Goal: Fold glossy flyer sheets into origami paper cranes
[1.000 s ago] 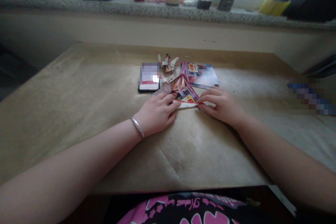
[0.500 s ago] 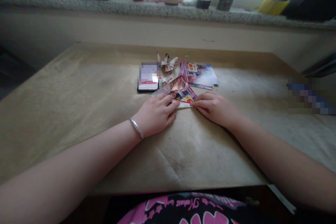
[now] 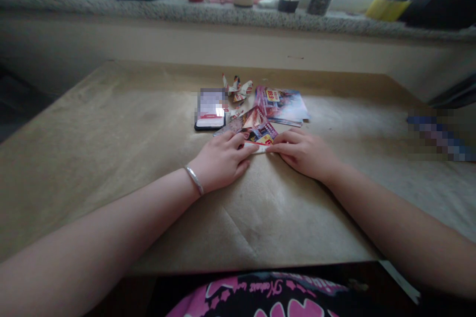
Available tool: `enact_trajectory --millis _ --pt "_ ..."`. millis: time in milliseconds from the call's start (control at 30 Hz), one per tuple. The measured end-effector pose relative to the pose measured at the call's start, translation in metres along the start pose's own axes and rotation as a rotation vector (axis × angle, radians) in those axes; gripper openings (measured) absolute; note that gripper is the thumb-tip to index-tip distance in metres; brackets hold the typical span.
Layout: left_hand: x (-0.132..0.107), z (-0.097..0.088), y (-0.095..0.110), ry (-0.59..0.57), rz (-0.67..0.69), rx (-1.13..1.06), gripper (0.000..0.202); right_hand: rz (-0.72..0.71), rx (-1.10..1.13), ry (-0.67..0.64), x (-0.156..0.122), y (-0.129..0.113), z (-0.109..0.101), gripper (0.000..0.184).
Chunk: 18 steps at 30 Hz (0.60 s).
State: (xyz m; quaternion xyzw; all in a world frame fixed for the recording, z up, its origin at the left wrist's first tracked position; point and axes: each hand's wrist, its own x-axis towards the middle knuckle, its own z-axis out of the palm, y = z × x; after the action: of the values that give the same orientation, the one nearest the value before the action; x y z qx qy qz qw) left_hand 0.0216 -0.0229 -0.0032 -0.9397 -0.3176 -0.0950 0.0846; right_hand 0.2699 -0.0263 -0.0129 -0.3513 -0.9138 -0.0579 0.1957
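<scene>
A colourful printed paper sheet (image 3: 256, 126) lies on the table, its near edge turned up into a narrow white strip. My left hand (image 3: 226, 158), with a silver bangle at the wrist, grips the left part of that strip between thumb and fingers. From the other side my right hand (image 3: 303, 153) pinches the strip's right part. Both thumbs press along the fold, their tips close together. My fingers cover the two ends of the folded edge. Just beyond the sheet is a folded paper shape (image 3: 240, 90) with pointed flaps.
A phone (image 3: 210, 109) lies left of the folded shape, its screen partly blurred. To the right sits a stack of printed leaflets (image 3: 284, 104). Bottles and jars line the stone windowsill (image 3: 219, 12) behind the table (image 3: 156, 218). A blurred blue item (image 3: 441, 136) is at the right edge.
My right thumb and fingers have slid slightly left along the folded strip. My left thumb has reached a little to the right, so the thumbs are closer.
</scene>
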Motion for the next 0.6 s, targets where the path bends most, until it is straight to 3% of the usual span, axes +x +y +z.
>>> enact_trajectory --millis 600 --pt "-0.003 -0.002 0.0 -0.064 -0.005 -0.005 0.044 -0.089 0.033 -0.046 -0.001 0.011 -0.004 0.027"
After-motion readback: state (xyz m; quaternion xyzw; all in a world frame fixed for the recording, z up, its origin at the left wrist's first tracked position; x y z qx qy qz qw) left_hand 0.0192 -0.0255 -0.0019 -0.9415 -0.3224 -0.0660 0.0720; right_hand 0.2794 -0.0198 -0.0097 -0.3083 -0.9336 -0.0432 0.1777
